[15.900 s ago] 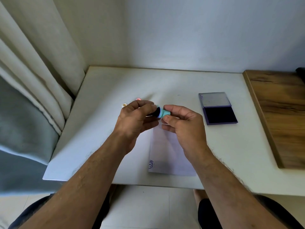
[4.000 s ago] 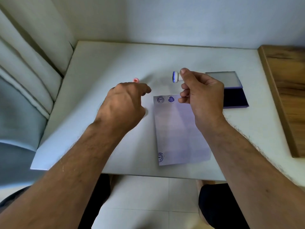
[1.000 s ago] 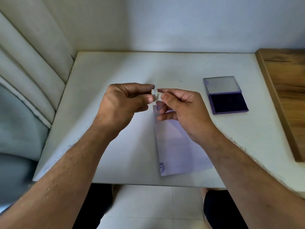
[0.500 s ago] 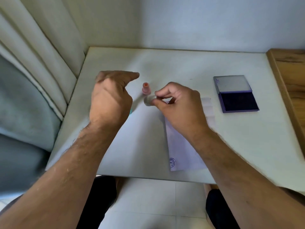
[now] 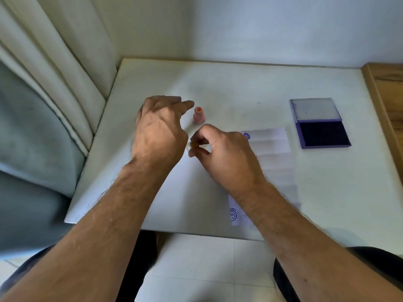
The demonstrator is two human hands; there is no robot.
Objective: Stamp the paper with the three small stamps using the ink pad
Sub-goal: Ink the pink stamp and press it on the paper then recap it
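On the white table [image 5: 250, 88], a pink stamp [image 5: 198, 115] stands upright just beyond both hands. The left hand [image 5: 160, 129] hovers beside it, fingers loosely extended toward it and gripping nothing visible. The right hand [image 5: 222, 152] sits low over the table with thumb and forefinger pinched together on something small; what it is cannot be told, as the fingers hide it. The paper [image 5: 277, 162] lies under the right wrist, with 1 purple mark near its far left corner and 1 at its near left corner. The ink pad [image 5: 322, 135] lies open to the right of the paper, apart from it.
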